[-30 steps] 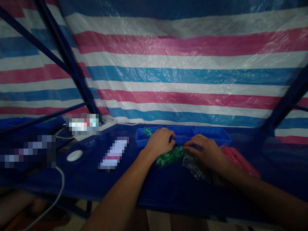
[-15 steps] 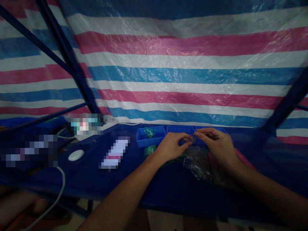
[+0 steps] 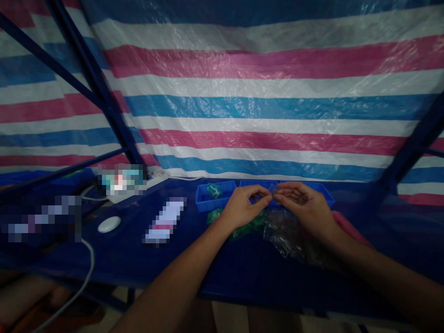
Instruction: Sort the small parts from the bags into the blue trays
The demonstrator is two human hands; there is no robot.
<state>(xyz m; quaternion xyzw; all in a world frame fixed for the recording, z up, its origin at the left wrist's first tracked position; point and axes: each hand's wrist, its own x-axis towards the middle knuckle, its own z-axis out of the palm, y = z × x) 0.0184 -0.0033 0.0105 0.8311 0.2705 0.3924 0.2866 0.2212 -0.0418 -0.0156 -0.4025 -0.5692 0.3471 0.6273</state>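
My left hand (image 3: 244, 206) is closed in a pinch, thumb and fingertips pressed together above the blue bins. Facing it, my right hand (image 3: 307, 208) pinches a tiny brownish piece (image 3: 275, 191), too small to name. The fingertips of both hands nearly meet at this piece. Whatever the left fingertips hold is hidden. Below the hands lie clear plastic bags (image 3: 282, 233) with dark contents and green plastic bags (image 3: 248, 226). Behind them stand a left blue bin (image 3: 211, 204) with a green bag (image 3: 214, 190) in it, and other blue bins partly covered by my hands.
On the blue table (image 3: 194, 259) lie a phone (image 3: 165, 219), a white oval object (image 3: 109, 224) and a white power strip (image 3: 138, 186). A pink item (image 3: 350, 226) sits by my right wrist. A striped tarp (image 3: 260, 111) hangs behind. Another person's limb (image 3: 27, 296) shows lower left.
My hands have drawn closer together. The right fingertips have come left and down to meet the left ones, and the tiny piece now sits between them.
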